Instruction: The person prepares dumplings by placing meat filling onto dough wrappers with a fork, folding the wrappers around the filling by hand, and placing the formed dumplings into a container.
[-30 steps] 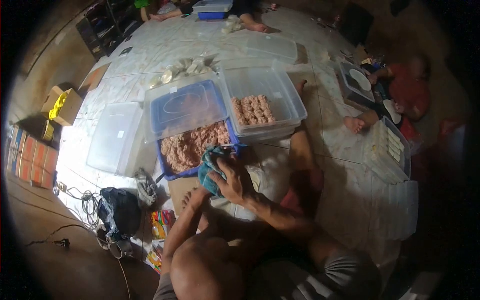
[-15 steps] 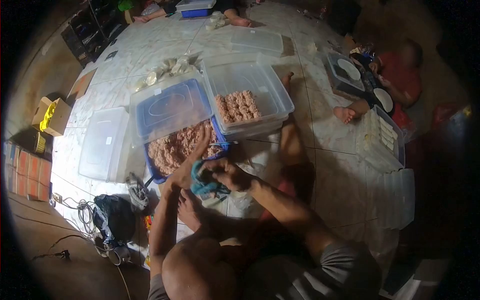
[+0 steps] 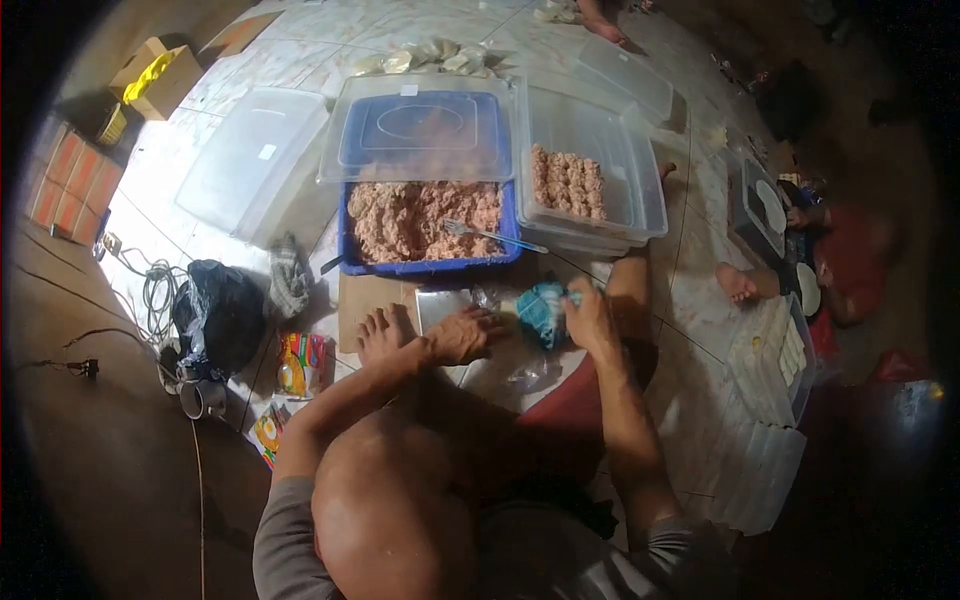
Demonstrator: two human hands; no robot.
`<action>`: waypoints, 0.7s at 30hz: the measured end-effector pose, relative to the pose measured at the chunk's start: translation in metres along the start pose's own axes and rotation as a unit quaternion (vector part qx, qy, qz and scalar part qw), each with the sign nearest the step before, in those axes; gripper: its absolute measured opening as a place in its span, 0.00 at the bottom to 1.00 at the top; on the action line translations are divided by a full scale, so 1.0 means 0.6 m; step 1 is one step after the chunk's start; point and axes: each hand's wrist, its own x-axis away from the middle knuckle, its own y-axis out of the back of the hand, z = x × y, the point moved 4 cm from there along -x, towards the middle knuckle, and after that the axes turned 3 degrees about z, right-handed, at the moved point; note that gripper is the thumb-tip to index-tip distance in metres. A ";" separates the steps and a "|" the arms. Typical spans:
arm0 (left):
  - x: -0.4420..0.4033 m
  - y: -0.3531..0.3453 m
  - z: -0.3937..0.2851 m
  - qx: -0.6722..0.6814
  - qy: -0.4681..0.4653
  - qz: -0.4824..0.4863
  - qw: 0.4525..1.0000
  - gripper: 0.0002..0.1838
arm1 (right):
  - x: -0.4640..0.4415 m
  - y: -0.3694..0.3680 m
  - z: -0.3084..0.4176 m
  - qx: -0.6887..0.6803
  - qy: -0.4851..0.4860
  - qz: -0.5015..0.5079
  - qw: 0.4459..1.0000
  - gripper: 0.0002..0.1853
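Tiled floor [image 3: 700, 380] carries everything. Co-worker [image 3: 855, 260] in red sits far right, mostly in shadow. Biggest item near the hands: blue tub [image 3: 430, 268], straight ahead, loaded with lumpy pink mix [image 3: 400, 220]. See-through lid [image 3: 420, 135] covers its far part, near part exposed. Stacked clear tubs [image 3: 640, 200] sit just right of it; top one has rows of shaped pink pieces [image 3: 568, 185] toward its left side. Clear box [image 3: 250, 165] is left of the blue tub. Black bag [image 3: 215, 310] farther left on the floor, grey cloth [image 3: 290, 278] beside it. Left hand [image 3: 462, 337] is palm down at the near edge of the silver slab, fingers pointing right; can't tell if they grip anything, undersides hidden. Right hand [image 3: 590, 318] has its fingers pinched on the right side of a teal rag [image 3: 542, 312]. Rag is bunched, between the two hands, near side of the blue tub; can't tell if its underside touches the floor. Silver slab [image 3: 437, 306] lies flat just ahead of the left hand. Fork [image 3: 500, 237]: tines on the mix, blue handle out over the tub's right front corner.
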 end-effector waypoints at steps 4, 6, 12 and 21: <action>0.027 -0.057 0.006 -0.150 -0.098 -0.070 0.981 0.13 | -0.056 0.042 0.194 -0.007 0.150 -0.023 0.988 0.07; 0.023 -0.059 0.016 -0.105 -0.025 0.165 0.980 0.14 | -0.100 0.007 0.242 0.052 0.210 -0.071 0.974 0.06; 0.002 0.069 -0.014 0.101 0.051 0.053 0.992 0.13 | -0.172 -0.079 0.271 0.273 0.241 0.067 0.929 0.08; 0.015 0.116 -0.036 0.490 0.185 -0.018 0.852 0.15 | -0.214 -0.038 0.392 0.217 0.408 -0.135 0.877 0.06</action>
